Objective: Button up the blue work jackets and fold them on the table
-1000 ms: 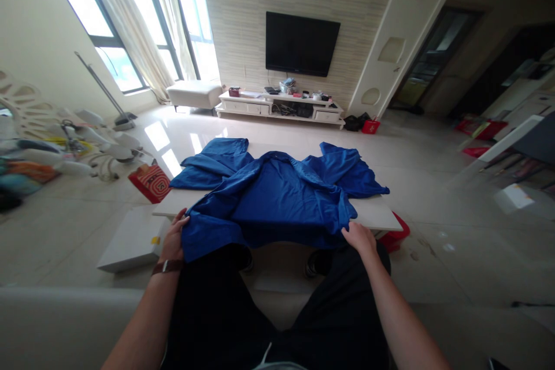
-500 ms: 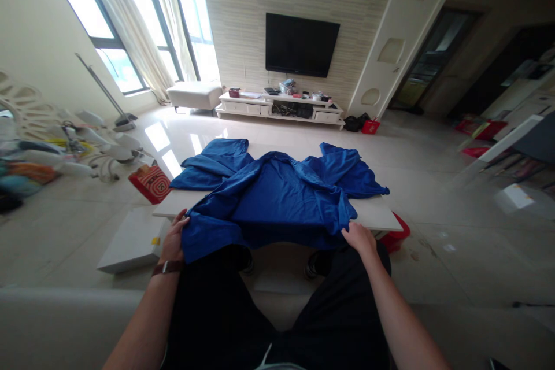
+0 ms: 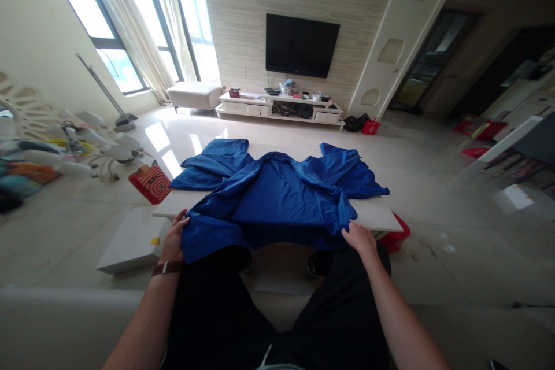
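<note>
A blue shirt (image 3: 277, 196) lies rumpled across a low white table (image 3: 381, 217) in front of me, its sleeves spread to the far left and right. Its near hem hangs over the table's front edge. My left hand (image 3: 173, 240), with a brown watch strap at the wrist, is closed on the hem's left corner. My right hand (image 3: 359, 238) is closed on the hem's right corner. Both hands sit just above my knees in black trousers.
A white box (image 3: 130, 240) lies on the floor left of the table, a red patterned bag (image 3: 150, 182) beyond it. A red item (image 3: 396, 237) sits under the table's right end. Clutter lines the left wall. A TV (image 3: 301, 44) and white cabinet (image 3: 280, 108) stand far ahead.
</note>
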`<control>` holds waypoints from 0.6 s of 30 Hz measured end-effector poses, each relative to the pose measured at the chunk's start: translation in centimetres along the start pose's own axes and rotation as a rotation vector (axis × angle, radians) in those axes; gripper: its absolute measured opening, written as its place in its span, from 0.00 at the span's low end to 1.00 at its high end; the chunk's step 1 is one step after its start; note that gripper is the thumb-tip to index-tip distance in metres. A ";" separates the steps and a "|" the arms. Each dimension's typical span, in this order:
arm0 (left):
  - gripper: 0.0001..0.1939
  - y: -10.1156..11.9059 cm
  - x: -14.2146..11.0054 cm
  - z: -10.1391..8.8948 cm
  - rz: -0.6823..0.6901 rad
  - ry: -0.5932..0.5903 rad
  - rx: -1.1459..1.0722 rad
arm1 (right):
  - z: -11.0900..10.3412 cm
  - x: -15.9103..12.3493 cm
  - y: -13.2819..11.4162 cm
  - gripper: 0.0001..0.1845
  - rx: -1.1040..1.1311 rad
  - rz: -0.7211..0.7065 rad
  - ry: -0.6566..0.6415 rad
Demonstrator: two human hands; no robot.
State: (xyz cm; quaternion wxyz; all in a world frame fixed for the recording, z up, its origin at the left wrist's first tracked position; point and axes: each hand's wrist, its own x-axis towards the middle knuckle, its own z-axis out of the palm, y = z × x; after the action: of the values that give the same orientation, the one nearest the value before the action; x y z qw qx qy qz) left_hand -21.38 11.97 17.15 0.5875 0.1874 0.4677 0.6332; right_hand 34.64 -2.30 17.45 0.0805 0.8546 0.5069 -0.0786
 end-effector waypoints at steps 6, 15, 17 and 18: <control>0.25 -0.1 0.2 -0.1 0.001 -0.007 0.000 | 0.1 0.0 0.0 0.24 0.000 -0.001 0.011; 0.23 0.2 -0.3 0.1 -0.010 0.008 0.007 | 0.3 0.1 0.1 0.23 -0.005 -0.002 0.015; 0.24 0.3 -0.3 0.2 -0.011 0.007 0.001 | 0.2 0.0 0.1 0.23 -0.001 -0.002 0.018; 0.24 0.3 -0.4 0.2 -0.011 0.007 -0.001 | 0.2 0.0 0.0 0.23 -0.001 -0.002 0.019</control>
State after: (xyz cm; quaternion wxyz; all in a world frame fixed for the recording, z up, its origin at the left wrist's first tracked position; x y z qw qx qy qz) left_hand -21.26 11.76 17.61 0.5896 0.1824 0.4704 0.6308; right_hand 34.68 -2.36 17.24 0.0757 0.8547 0.5087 -0.0704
